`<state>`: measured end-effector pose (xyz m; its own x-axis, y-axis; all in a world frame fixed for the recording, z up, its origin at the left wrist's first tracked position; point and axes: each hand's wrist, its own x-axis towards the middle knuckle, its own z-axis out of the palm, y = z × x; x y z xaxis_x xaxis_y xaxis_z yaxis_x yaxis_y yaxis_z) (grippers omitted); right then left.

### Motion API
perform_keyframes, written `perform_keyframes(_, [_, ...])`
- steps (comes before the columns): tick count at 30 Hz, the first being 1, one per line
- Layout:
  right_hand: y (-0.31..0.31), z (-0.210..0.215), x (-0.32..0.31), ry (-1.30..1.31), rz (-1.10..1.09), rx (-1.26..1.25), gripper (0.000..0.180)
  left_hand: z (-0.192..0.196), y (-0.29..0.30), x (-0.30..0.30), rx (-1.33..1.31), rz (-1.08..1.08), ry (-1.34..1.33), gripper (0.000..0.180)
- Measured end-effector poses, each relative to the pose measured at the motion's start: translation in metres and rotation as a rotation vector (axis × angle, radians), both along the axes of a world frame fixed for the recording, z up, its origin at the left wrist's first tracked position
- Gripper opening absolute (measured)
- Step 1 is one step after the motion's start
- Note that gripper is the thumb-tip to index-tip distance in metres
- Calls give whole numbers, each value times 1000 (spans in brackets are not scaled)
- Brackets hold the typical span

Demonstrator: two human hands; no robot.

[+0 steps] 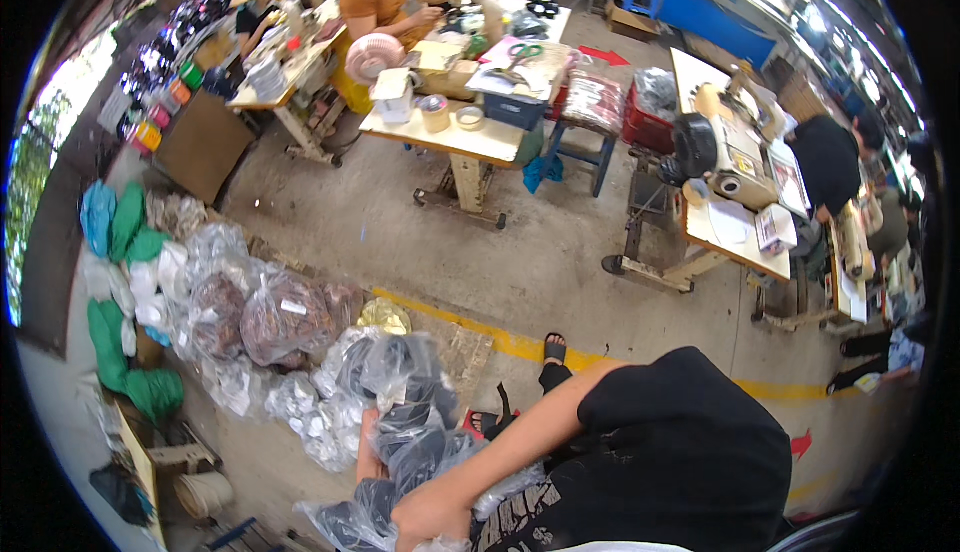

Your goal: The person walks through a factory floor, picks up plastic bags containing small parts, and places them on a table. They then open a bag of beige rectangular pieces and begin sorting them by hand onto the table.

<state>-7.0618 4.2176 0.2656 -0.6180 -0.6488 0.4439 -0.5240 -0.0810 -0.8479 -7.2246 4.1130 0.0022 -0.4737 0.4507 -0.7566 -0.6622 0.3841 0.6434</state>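
Note:
A large clear plastic bag point(410, 452) filled with dark pieces, perhaps fabric, is bundled against my front at the lower middle. My right arm in a black short sleeve comes across from the right, and my right hand point(430, 514) grips the bag's plastic near the lower edge. On the bag's left side, my left hand point(370, 452) shows only in part. Plastic covers its fingers, so its grip is hidden. Just beyond stands another clear bag point(385, 367) with grey and dark contents, touching or overlapping the held one.
Filled bags point(285, 317) pile up at left, beside green sacks point(125, 347). A yellow floor line point(500, 337) runs past my sandaled foot point(555, 349). Sewing tables point(450, 142) stand ahead, another machine table point(735, 222) at right. Several people work there. A bucket point(203, 495) lies lower left.

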Motion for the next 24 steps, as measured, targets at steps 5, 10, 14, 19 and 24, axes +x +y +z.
perform_keyframes(5, [61,30,37,131,-142,67,23,82,129,36,85,-248,17,53])
perform_keyframes(10, [151,45,100,-98,-131,210,24,136,232,97,132,-410,2,52])
perform_keyframes(14, [219,52,149,-187,-111,255,35,166,295,143,152,-500,-8,52])
perform_keyframes(19, [288,68,202,-258,-179,233,63,211,344,185,105,-564,58,51])
perform_keyframes(24, [353,90,256,-1,-559,111,58,275,351,222,419,-613,282,50])
